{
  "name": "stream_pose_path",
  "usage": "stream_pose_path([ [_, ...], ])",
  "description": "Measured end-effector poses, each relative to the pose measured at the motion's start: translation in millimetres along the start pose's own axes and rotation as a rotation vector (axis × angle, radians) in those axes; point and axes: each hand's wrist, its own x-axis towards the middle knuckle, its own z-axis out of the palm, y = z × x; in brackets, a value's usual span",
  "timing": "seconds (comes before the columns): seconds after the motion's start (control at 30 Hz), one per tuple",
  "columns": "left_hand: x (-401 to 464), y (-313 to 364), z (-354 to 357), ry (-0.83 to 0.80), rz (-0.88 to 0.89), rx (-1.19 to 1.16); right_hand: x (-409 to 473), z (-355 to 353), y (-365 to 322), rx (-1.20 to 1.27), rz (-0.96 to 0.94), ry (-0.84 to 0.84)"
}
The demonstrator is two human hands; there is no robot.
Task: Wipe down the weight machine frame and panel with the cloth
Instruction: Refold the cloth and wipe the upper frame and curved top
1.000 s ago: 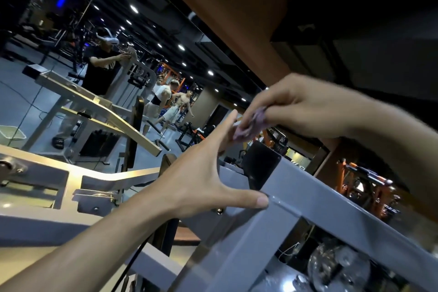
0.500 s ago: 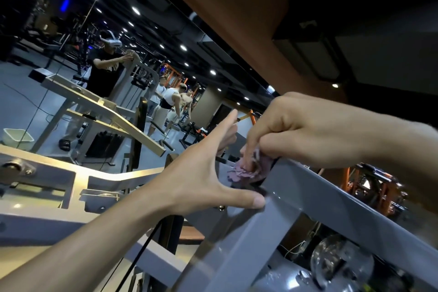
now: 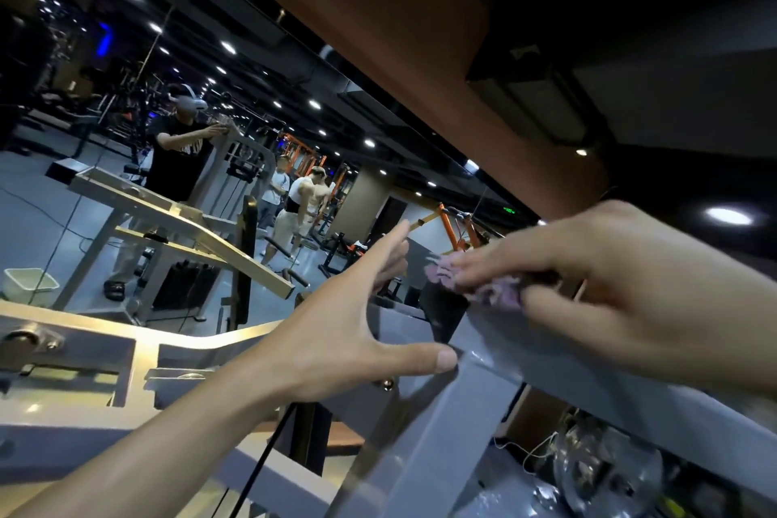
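Note:
The grey steel frame (image 3: 588, 374) of the weight machine runs from the middle down to the right edge, with an upright post (image 3: 441, 433) below it. My right hand (image 3: 609, 299) presses a crumpled purple cloth (image 3: 483, 286) onto the top of the frame bar, next to a black panel (image 3: 441, 315). My left hand (image 3: 349, 336) is spread wide, thumb tip resting on the frame joint and fingers pointing up past the bar. It holds nothing. Most of the cloth is hidden under my right fingers.
A large mirror ahead reflects a person in a headset (image 3: 181, 147), other people (image 3: 302, 202) and gym machines. Pale metal arms (image 3: 176, 223) of the machine stretch to the left. A weight plate (image 3: 605, 471) sits lower right. A black cable (image 3: 260, 467) hangs under my left forearm.
My right hand came down from above the bar with the cloth, set it on the frame top and slid it right along the bar. My left hand stayed braced on the joint.

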Motion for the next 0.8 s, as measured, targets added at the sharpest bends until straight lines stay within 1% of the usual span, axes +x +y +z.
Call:
stream_pose_path([
  [0.03, 0, 0, 0, 0.001, 0.004, 0.005, -6, 3, -2, -0.014, -0.034, 0.013],
  [0.1, 1, -1, -1, -0.004, 0.009, 0.020, -17, 1, 0, -0.007, -0.037, 0.044],
  [0.17, 1, 0, -2, -0.019, 0.007, 0.026, -25, -9, 4, 0.024, 0.032, 0.009],
  [0.23, -1, 0, -5, -0.019, 0.007, 0.023, -29, -20, 13, -0.035, 0.123, -0.009],
  [0.3, -2, 2, -7, -0.027, 0.003, 0.029, -29, -31, 28, -0.131, 0.187, 0.100],
  [0.37, -1, 4, -8, -0.032, 0.008, 0.050, -22, -40, 37, -0.170, 0.293, 0.203],
  [0.47, 2, 10, -7, -0.045, 0.011, 0.059, -6, -35, 41, -0.177, 0.347, 0.284],
  [0.53, 4, 13, -7, -0.044, 0.013, 0.044, -1, -22, 34, -0.124, 0.338, 0.262],
  [0.67, 7, 18, -5, -0.030, 0.010, 0.048, -9, 9, 12, -0.099, 0.238, 0.158],
  [0.73, 9, 20, -4, -0.035, 0.012, 0.043, -21, 18, 4, -0.059, 0.249, 0.084],
  [0.8, 12, 23, -1, -0.044, 0.016, 0.044, -31, 20, 2, 0.020, 0.302, 0.037],
])
